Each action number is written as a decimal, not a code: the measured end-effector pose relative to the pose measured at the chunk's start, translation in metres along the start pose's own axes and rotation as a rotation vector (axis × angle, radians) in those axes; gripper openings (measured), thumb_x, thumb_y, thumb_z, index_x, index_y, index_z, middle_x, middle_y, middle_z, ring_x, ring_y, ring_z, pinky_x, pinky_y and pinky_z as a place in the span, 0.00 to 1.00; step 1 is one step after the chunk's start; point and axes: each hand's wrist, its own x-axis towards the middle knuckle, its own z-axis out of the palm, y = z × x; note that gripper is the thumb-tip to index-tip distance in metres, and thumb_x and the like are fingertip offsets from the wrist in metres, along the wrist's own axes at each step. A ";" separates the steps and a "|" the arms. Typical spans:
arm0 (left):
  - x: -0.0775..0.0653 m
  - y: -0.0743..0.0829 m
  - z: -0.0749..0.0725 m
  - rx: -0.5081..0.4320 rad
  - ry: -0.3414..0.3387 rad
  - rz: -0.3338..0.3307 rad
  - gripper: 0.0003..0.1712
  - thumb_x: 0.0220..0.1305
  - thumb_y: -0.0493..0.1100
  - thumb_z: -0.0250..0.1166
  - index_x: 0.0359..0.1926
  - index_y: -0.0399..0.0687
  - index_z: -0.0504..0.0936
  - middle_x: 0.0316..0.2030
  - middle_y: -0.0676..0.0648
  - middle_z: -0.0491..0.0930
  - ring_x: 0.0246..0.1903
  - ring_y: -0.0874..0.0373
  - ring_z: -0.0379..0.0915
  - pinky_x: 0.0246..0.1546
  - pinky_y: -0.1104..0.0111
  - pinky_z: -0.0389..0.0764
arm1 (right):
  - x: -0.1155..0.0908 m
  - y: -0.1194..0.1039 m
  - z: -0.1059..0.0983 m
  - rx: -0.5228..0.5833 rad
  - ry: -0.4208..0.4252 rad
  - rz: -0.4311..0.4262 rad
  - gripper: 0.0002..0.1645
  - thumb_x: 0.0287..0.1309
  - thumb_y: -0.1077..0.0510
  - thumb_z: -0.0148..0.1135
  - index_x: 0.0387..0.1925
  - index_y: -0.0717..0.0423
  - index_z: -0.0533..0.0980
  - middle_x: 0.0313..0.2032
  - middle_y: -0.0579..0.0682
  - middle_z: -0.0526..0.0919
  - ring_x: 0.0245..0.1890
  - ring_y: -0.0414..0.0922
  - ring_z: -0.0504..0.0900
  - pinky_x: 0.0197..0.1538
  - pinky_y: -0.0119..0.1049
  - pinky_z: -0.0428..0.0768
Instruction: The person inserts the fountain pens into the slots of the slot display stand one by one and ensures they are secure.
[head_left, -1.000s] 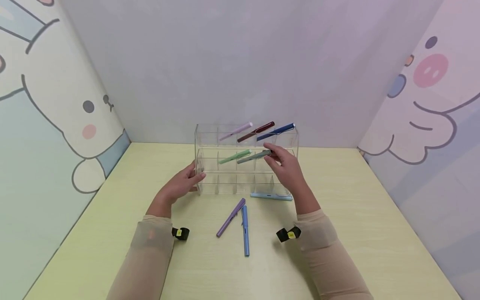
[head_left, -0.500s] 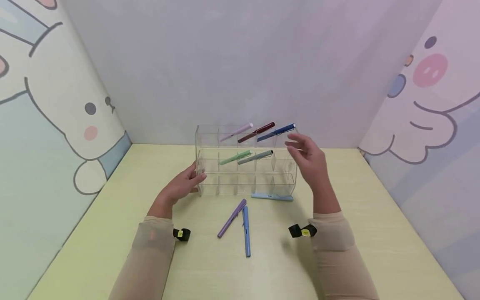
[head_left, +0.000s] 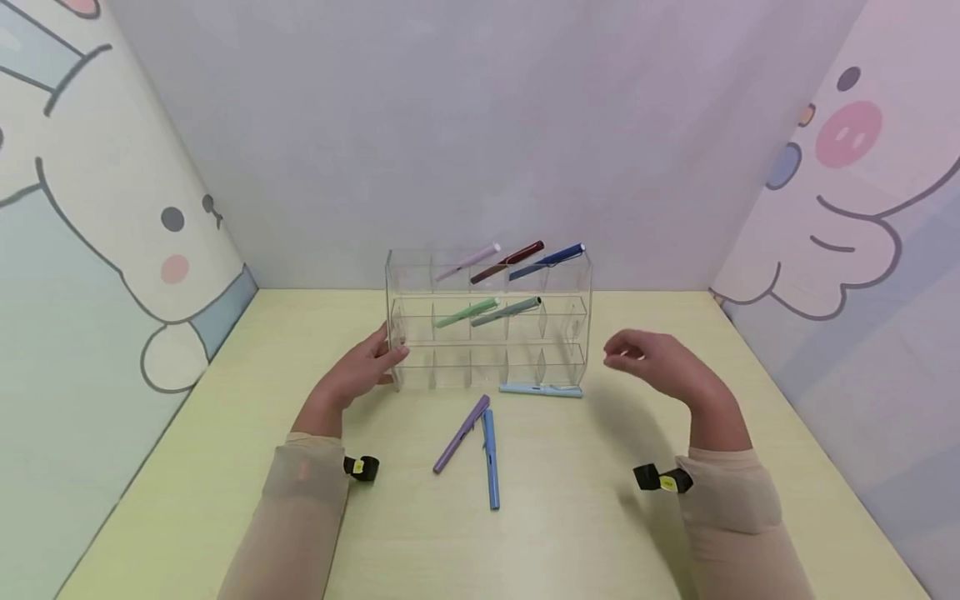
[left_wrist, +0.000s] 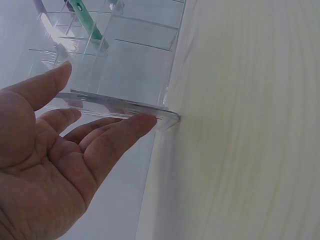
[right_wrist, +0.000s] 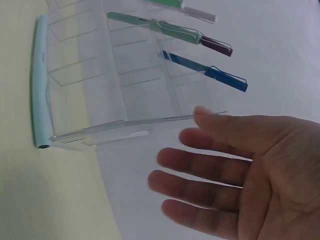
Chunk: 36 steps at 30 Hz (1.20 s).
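A clear acrylic pen rack point(head_left: 487, 379) with three tiers stands on the table. My left hand point(head_left: 363, 369) holds its left side panel, thumb on one face and fingers on the other in the left wrist view. Off the rack's right side, my right hand point(head_left: 667, 362) hovers with nothing in it, fingers loosely bent. The top tier carries a lilac pen point(head_left: 468, 262), a dark red pen point(head_left: 507, 262) and a dark blue pen point(head_left: 547, 262). On the middle tier lean a light green pen point(head_left: 467, 312) and a grey-green pen point(head_left: 507, 312).
A light blue pen point(head_left: 540, 390) lies along the rack's front base. Nearer me, a purple pen point(head_left: 461, 435) and a blue pen point(head_left: 491, 458) lie with their upper ends together. A pale wall point(head_left: 480, 150) rises behind the table point(head_left: 555, 533).
My right hand has let go of the grey-green pen on the middle tier, then moved right and down, away from the rack. The left hand stays on the side panel.
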 end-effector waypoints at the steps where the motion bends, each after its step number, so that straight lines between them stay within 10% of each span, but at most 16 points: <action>1: 0.000 0.000 -0.001 0.003 0.000 0.003 0.47 0.71 0.63 0.54 0.78 0.67 0.35 0.75 0.40 0.53 0.70 0.41 0.59 0.65 0.44 0.68 | 0.000 0.002 0.003 -0.007 -0.054 -0.004 0.21 0.67 0.42 0.59 0.52 0.49 0.79 0.47 0.48 0.84 0.50 0.50 0.80 0.50 0.51 0.79; 9: -0.002 0.002 0.001 0.000 -0.007 -0.018 0.45 0.73 0.60 0.53 0.78 0.67 0.35 0.75 0.38 0.53 0.69 0.40 0.60 0.66 0.44 0.66 | 0.012 -0.003 0.035 -0.044 -0.301 0.039 0.23 0.64 0.48 0.63 0.58 0.49 0.78 0.51 0.50 0.83 0.53 0.52 0.79 0.55 0.54 0.77; 18: -0.002 0.003 0.002 0.001 -0.006 -0.016 0.47 0.72 0.61 0.54 0.79 0.64 0.35 0.75 0.39 0.52 0.69 0.40 0.61 0.67 0.44 0.65 | 0.022 -0.009 0.058 -0.130 -0.320 0.094 0.25 0.62 0.50 0.65 0.59 0.50 0.77 0.47 0.52 0.82 0.43 0.46 0.80 0.46 0.47 0.80; 30: -0.002 0.003 0.001 -0.013 -0.012 -0.013 0.47 0.72 0.60 0.54 0.78 0.66 0.35 0.75 0.38 0.51 0.71 0.40 0.58 0.67 0.44 0.66 | 0.027 -0.017 0.076 -0.293 -0.262 0.012 0.06 0.59 0.56 0.67 0.30 0.48 0.76 0.25 0.44 0.74 0.26 0.42 0.70 0.29 0.34 0.68; 36: -0.001 0.003 0.001 -0.012 -0.014 -0.006 0.46 0.71 0.61 0.55 0.78 0.69 0.36 0.75 0.39 0.51 0.71 0.41 0.58 0.66 0.45 0.67 | 0.021 -0.016 0.061 -0.105 -0.296 0.076 0.04 0.63 0.56 0.63 0.34 0.48 0.75 0.29 0.47 0.81 0.28 0.43 0.78 0.30 0.36 0.73</action>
